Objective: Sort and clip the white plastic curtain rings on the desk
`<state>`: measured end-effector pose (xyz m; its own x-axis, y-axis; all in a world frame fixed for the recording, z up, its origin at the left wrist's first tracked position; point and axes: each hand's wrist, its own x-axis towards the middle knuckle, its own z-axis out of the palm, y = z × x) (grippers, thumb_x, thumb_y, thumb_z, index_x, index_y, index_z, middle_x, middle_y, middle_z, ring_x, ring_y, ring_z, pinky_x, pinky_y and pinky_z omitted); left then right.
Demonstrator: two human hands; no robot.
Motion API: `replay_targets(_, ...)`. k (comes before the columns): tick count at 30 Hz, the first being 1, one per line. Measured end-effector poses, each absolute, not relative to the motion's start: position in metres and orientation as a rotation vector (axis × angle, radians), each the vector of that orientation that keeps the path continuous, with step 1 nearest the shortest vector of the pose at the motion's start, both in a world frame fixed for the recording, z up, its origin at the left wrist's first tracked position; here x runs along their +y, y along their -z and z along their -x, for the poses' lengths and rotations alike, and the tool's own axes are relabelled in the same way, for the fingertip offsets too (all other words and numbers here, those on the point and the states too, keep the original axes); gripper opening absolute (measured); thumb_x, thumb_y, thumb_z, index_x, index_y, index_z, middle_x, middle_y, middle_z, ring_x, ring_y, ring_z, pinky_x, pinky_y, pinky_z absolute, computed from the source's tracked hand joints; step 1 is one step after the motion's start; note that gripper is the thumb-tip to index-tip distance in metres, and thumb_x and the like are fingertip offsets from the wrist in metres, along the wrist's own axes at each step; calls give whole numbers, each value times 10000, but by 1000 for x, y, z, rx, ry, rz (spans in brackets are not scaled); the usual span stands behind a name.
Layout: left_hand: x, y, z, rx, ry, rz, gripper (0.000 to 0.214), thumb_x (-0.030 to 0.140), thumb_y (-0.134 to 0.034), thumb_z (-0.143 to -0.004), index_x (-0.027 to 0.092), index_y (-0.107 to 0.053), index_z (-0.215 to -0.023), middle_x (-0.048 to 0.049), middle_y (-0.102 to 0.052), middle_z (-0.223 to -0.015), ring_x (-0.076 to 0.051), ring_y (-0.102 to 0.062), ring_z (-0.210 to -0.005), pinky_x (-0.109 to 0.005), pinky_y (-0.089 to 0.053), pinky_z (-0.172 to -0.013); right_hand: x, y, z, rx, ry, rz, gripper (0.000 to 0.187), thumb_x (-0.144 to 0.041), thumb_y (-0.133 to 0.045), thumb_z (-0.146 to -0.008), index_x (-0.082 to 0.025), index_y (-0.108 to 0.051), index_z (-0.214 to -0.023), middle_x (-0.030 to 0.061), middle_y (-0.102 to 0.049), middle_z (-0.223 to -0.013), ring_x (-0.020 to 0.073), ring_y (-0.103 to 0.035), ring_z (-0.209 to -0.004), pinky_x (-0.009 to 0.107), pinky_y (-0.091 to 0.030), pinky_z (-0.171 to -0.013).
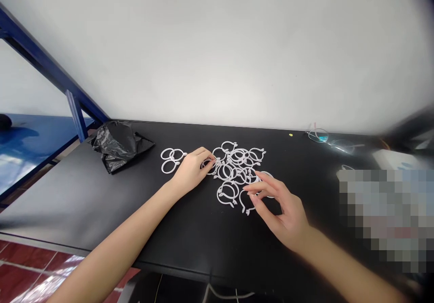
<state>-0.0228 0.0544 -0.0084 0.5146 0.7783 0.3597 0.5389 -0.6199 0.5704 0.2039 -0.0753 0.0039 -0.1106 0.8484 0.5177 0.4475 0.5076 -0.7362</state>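
Note:
A heap of several white plastic rings [239, 167] lies on a black table [101, 203]. My left hand [193, 170] rests at the heap's left edge, its fingers curled and pinching one white ring [210, 165]. Three rings [171, 160] lie apart just left of that hand. My right hand [278, 206] hovers at the heap's near right side with fingers spread and nothing in them, its fingertips close to a ring [246, 201] at the front of the heap.
A crumpled black plastic bag [117, 145] lies at the table's back left. Clear plastic bits [320, 136] sit at the back right by the white wall. A blue metal frame [77, 113] and a blue surface stand to the left. A blurred patch covers the right.

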Motion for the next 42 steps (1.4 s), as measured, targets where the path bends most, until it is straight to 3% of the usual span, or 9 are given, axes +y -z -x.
replay_targets(7, 51, 6, 20, 1090, -999, -2194, 112, 224, -585, -869, 173, -664, -809, -33, -712, -807, -157, -665, -740, -302, -558, -736, -75, -1, -203, -1739, -519, 1116, 483, -147, -579, -904, -258, -477, -1363, 43, -734, -985, 151, -690, -724, 322, -623, -680)
replay_targets(15, 40, -6, 19, 1077, -1010, -1734, 180, 320, -737, -778, 146, -691, -788, -70, -754, -835, -183, -717, -749, -266, -574, -633, -73, -4, -202, -1746, -506, 1118, 434, -122, -584, -893, -254, -530, -1303, 24, -740, -971, 133, -689, -709, 293, -624, -677)
replay_targets(30, 8, -10, -3, 719, -835, -1450, 133, 220, -775, -741, 121, -692, -775, -77, -752, -806, -161, -715, -716, -209, -559, -543, -69, -10, -200, -1777, -431, 1054, 305, -162, -643, -867, -236, -650, -1162, 40, -742, -920, 145, -696, -669, 290, -634, -606)
replay_targets(38, 4, -13, -4, 702, -809, -1431, 111, 183, -784, -724, 117, -697, -739, -83, -757, -816, -174, -727, -739, -222, -584, -591, -71, -11, -197, -1548, -885, 1084, 139, -182, -672, -849, -210, -688, -984, 22, -709, -831, 137, -699, -684, 243, -627, -593)
replay_targets(42, 5, -13, -1, 649, -766, -1458, 89, 188, -757, -763, 119, -702, -752, -88, -757, -842, -174, -726, -764, -240, -592, -644, -70, -11, -197, -1403, -1087, 1119, 199, -238, -671, -870, -207, -647, -1064, -12, -673, -730, 116, -669, -588, 233, -613, -550)
